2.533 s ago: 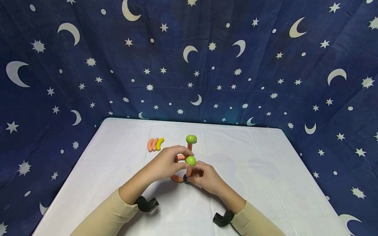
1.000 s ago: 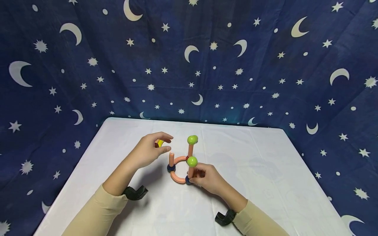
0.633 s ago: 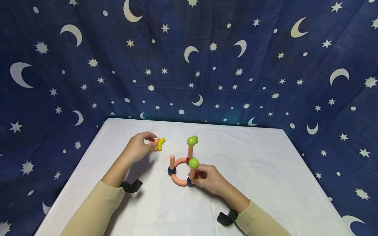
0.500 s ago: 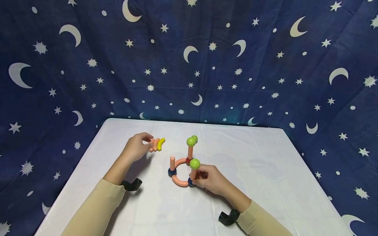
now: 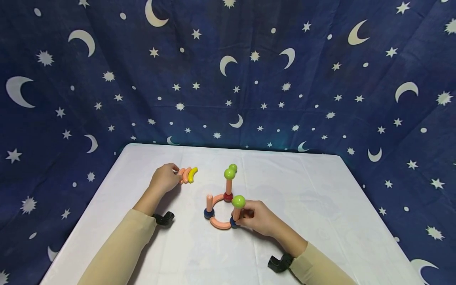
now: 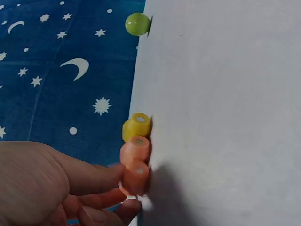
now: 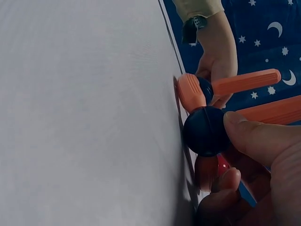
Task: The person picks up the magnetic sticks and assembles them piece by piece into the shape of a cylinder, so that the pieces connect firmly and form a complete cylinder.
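A toy frame stands mid-table: orange curved pieces (image 5: 219,224) form a partial ring joined by dark blue balls, with upright orange sticks. My right hand (image 5: 239,217) grips the near stick, which is topped by a green ball (image 5: 238,201); its thumb presses the dark blue ball (image 7: 205,131) at the base. A bare stick (image 5: 209,202) rises on the left, and a taller one carries a green ball (image 5: 229,173). My left hand (image 5: 175,174) pinches the nearest orange curved piece (image 6: 135,178) of a small row, next to another orange one (image 6: 136,149) and a yellow one (image 6: 137,126).
A white cloth covers the table (image 5: 320,206). A dark blue backdrop with moons and stars (image 5: 228,71) hangs behind and at both sides. One more green ball (image 5: 233,167) lies behind the frame. Black wrist mounts sit on both forearms.
My left hand left the frame and went back-left to the row of curved pieces, closing on the nearest orange one. The right hand and the frame slid slightly toward me.
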Available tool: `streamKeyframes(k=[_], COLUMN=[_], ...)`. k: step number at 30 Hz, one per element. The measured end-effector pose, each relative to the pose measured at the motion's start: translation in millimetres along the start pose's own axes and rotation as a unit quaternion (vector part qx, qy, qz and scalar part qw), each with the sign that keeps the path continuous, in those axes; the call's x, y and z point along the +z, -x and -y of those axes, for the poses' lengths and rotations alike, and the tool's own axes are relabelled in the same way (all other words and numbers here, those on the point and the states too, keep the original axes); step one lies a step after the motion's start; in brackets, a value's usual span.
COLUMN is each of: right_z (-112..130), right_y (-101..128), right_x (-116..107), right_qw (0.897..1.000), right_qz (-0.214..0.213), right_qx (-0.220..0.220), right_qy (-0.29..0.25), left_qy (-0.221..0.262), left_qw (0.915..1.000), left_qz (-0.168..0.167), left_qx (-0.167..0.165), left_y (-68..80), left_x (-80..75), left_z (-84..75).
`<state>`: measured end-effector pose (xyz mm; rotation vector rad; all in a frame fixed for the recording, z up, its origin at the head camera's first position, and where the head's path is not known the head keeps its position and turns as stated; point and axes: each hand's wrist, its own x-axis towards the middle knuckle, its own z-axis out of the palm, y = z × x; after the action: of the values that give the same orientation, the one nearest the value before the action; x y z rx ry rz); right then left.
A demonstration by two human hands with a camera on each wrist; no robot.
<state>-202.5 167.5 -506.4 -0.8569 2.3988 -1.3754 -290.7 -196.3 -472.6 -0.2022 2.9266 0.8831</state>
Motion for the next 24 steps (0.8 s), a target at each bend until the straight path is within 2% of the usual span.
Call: streamKeyframes(k=[9,12,18,24], right_z=[-6.9,-7.3,-6.0,-4.3], right_y=[1.8,2.8,4.1,5.1], right_x=[-5.1,-7.5,-8.5,-5.5], right_qw=[1.0,1.0,1.0,0.999], right_qz=[0.009,0.008,0.007,-0.003], right_qx=[-0.006,-0.004,-0.001,-0.033], right_qy=[0.001,-0.001,-0.014,-0.022], left_qy=[-0.038,-0.044,-0.055,-0.059], left_qw=[0.9985,0.998,0.998,0.9981], left_qz=[0.007,0.005,0.002,-0.006], left_qx=[-0.04,-0.044,-0.031,-0.019], left_y=[4.4,6.1,7.9,9.2], left_x=[-4.6,-5.3,-6.1,-7.2], left_z=[-3.5,-3.3,-1.8,-3.1])
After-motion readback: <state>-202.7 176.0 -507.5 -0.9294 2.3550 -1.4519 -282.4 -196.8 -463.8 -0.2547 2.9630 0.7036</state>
